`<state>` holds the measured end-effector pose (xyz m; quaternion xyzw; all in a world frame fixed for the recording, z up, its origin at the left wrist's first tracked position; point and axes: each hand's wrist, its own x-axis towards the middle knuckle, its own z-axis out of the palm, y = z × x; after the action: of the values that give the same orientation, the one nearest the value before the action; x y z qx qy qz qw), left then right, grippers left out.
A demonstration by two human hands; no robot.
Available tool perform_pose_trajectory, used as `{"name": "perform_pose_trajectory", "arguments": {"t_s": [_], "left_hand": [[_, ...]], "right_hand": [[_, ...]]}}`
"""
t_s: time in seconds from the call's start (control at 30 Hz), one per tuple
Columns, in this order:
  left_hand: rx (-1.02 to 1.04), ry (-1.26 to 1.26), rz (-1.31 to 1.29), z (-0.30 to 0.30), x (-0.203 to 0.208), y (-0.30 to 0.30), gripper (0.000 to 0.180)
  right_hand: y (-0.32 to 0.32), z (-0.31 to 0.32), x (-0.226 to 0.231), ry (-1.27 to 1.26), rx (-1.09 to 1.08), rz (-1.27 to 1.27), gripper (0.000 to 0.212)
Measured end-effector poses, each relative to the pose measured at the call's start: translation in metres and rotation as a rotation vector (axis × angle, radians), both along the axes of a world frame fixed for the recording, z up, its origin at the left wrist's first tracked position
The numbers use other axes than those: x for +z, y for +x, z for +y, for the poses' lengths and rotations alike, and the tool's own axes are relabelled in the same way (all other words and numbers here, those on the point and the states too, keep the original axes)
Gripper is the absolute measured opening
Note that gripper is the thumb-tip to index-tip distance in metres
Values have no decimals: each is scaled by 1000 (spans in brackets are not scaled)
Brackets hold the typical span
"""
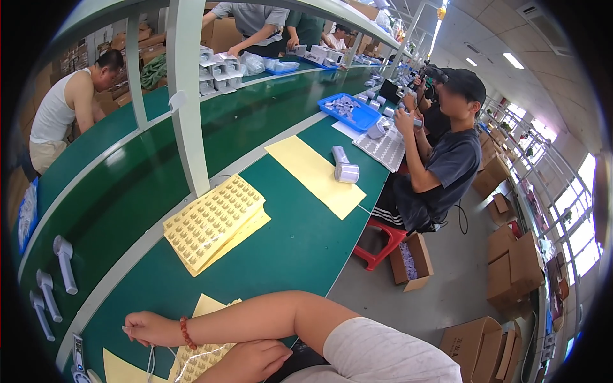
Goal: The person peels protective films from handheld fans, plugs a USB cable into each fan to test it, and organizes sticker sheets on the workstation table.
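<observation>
My right forearm, with a red bead bracelet (187, 333) at the wrist, crosses leftward over the green bench. My right hand (152, 329) is curled closed above it; what the fingers hold, if anything, is hidden. A thin white cord (151, 362) hangs below that wrist. Beneath my right forearm, my left hand (252, 360) lies with loosely bent fingers spread apart and nothing visible in them. Between my arms lies a yellow sticker sheet (203, 362), partly covered. Beyond, a stack of yellow sheets with rows of grey stickers (214, 220) rests on the bench.
A white cylinder-headed device (347, 172) lies on a plain yellow sheet (297, 159). A metal post (186, 127) stands behind the stack. White handled parts (64, 263) lie on the green conveyor (147, 172). At right, a co-worker (440, 153) sits near a blue tray (367, 118).
</observation>
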<state>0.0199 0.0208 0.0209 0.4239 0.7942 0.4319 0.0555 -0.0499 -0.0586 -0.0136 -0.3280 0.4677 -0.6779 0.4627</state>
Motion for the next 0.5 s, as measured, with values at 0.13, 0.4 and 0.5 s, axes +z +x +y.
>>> {"name": "perform_pose_trajectory", "arguments": {"t_s": [0.13, 0.4, 0.5], "left_hand": [[-5, -8, 3, 0, 0, -1, 10], [-6, -3, -8, 0, 0, -1, 9], [-26, -17, -18, -1, -1, 1, 9]], "right_hand": [[0, -1, -2, 3, 0, 1, 26], [-1, 0, -1, -14, 16, 19, 26], [0, -2, -3, -15, 8, 24, 25]]}}
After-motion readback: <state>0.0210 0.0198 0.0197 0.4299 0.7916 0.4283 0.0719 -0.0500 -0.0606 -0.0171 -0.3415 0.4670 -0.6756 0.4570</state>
